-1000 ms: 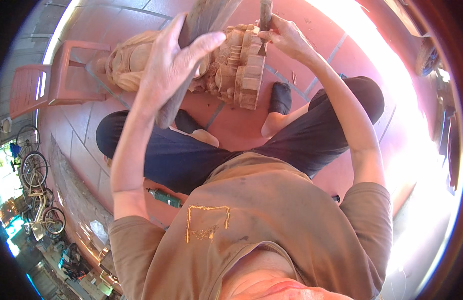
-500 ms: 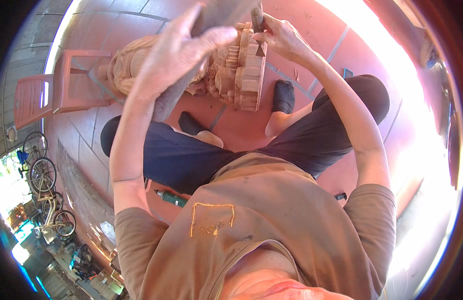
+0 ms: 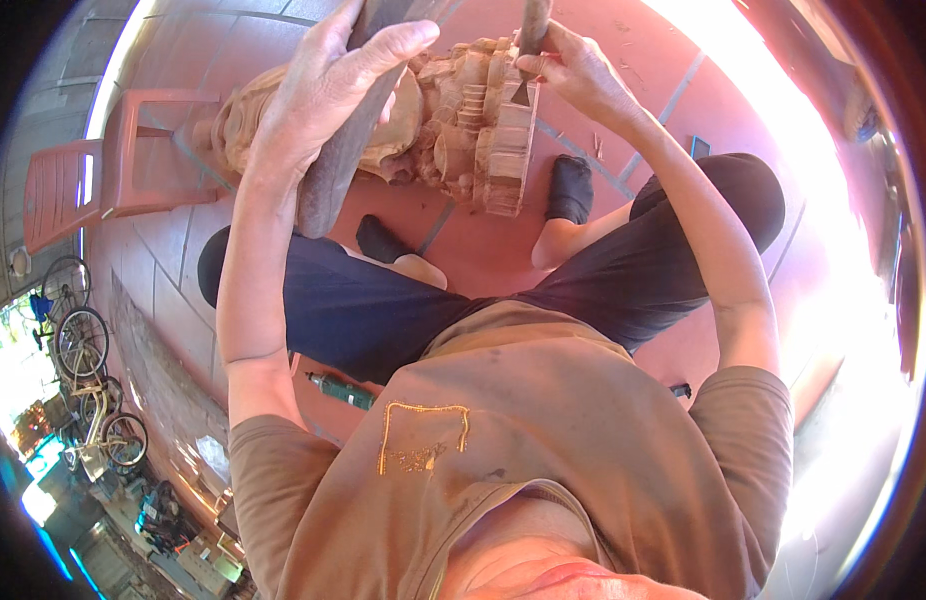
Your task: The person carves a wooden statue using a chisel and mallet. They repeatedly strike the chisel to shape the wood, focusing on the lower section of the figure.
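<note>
Red floor tiles [image 3: 483, 255] lie under a big wooden carving [image 3: 453, 130]. It looks heavy and hard, best held by its thick end [image 3: 505, 165]. The left hand [image 3: 318, 85] has its fingers round a wooden club [image 3: 328, 185]; the right hand [image 3: 587, 80] pinches a chisel [image 3: 533, 28] over that end.

Brown short-sleeved T-shirt [image 3: 593, 440], dark smudges [image 3: 497, 473], gold stitching [image 3: 426, 407] squared on the chest. Dark trousers [image 3: 623, 265], black socks [image 3: 570, 190]. Left hand [image 3: 323, 90], right hand [image 3: 589, 85] bare.

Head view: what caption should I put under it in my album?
Left hand holding a thick wooden club, right hand a chisel, above a carved wooden figure on reddish tiles.
</note>
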